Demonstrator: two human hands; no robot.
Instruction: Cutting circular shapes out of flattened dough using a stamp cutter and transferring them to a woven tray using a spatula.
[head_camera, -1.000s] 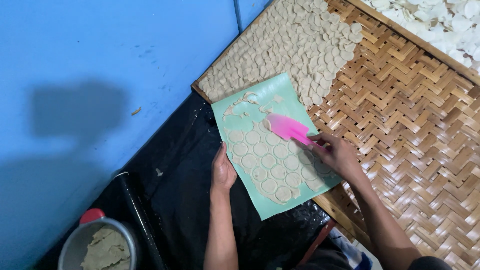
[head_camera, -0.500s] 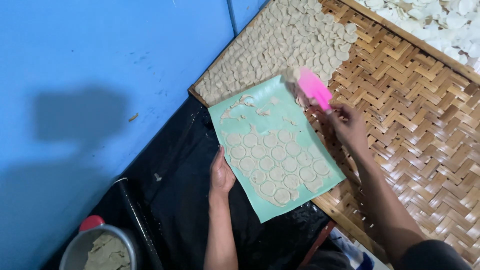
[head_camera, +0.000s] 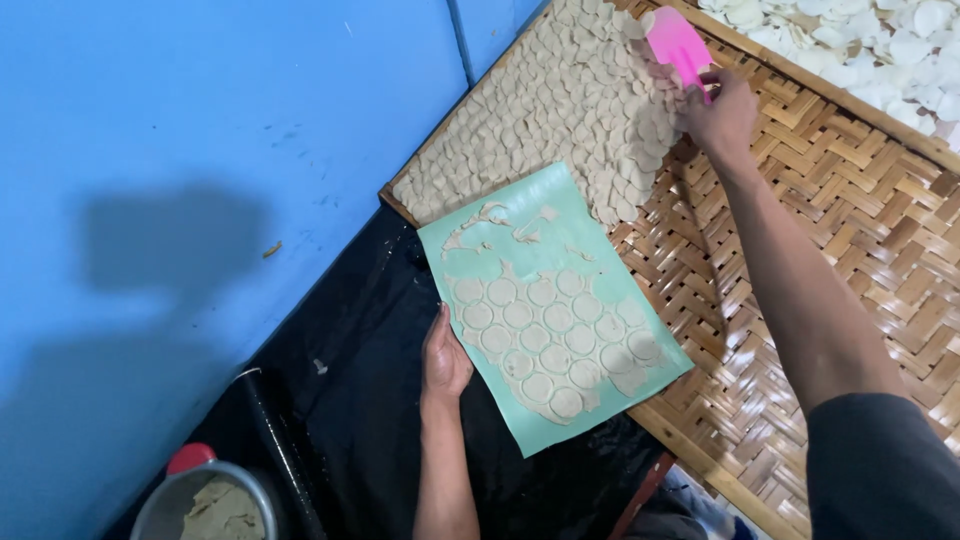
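My right hand (head_camera: 722, 112) is stretched far out over the woven bamboo tray (head_camera: 850, 230), shut on a pink spatula (head_camera: 678, 42) whose blade rests at the edge of the overlapping pale dough discs (head_camera: 560, 120) laid on the tray. My left hand (head_camera: 444, 360) presses flat on the left edge of a mint green mat (head_camera: 500, 250), which lies partly on the tray. The mat carries thin dough (head_camera: 555, 340) cut into several rows of round discs, with torn scraps near its far end.
A blue wall (head_camera: 200, 180) runs along the left. Black plastic sheeting (head_camera: 370, 420) covers the floor under the mat. A metal bowl of dough (head_camera: 215, 505) with a red-capped thing stands at bottom left. A second tray of white discs (head_camera: 850, 40) lies top right.
My right hand has carried the pink spatula from the mat up and to the right, onto the discs at the far part of the tray. The left hand stayed on the mat.
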